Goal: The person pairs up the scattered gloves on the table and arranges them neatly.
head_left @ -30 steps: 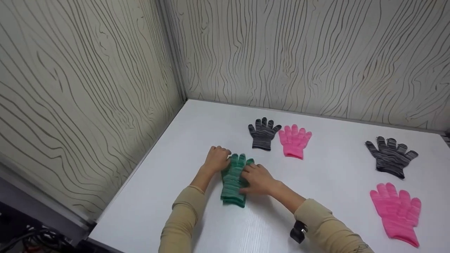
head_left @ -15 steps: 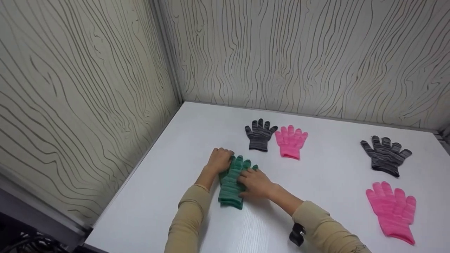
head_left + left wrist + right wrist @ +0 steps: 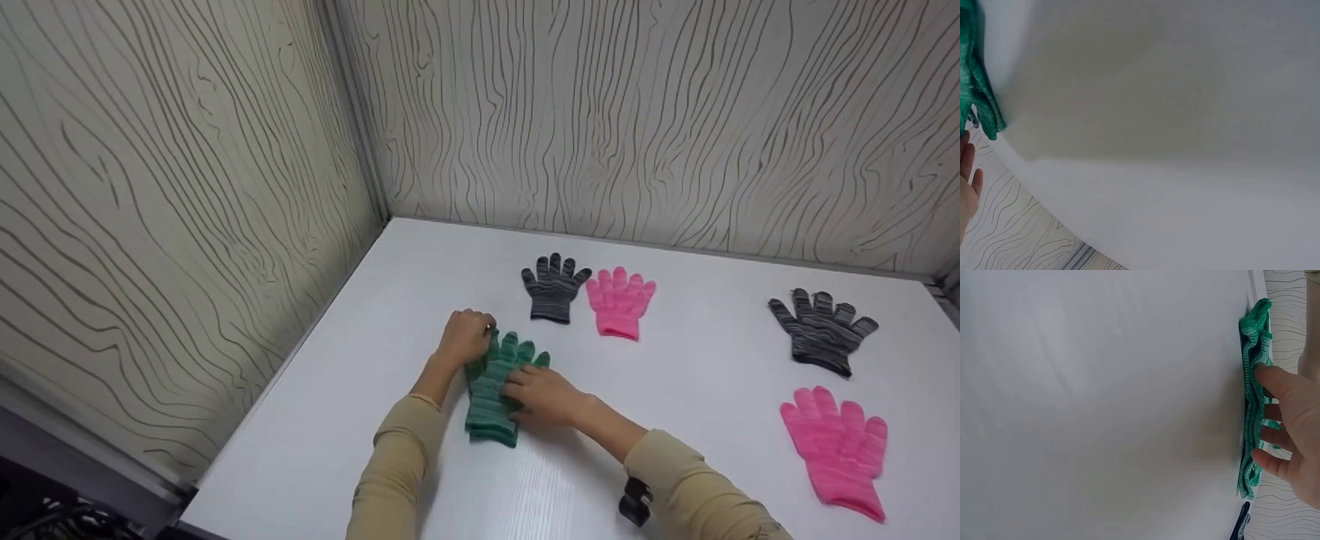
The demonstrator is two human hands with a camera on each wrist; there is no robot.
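Note:
Two green knit gloves (image 3: 491, 401) lie stacked on the white table, their cuffs toward the person and slightly offset. My left hand (image 3: 463, 335) is at their upper left, its fingers bent and pinching a glove fingertip. In the left wrist view, part of this hand (image 3: 967, 185) shows below the green gloves (image 3: 967, 73); its thumb is hidden. My right hand (image 3: 547, 394) rests on the right side of the top glove, fingers spread and loosely bent. The right wrist view shows the right hand's (image 3: 1297, 422) fingertips touching the layered green gloves (image 3: 1251, 405).
Behind the green gloves lie a dark grey glove (image 3: 555, 289) and a pink glove (image 3: 620, 304), side by side. Farther right are another grey glove (image 3: 823, 334) and another pink glove (image 3: 838, 454). Wood-patterned panels (image 3: 637, 112) border the table's back and left.
The top green glove's fingers have spread out and shifted right. My left hand has risen slightly at the glove's fingertips; my right hand has moved slightly left and down over the glove.

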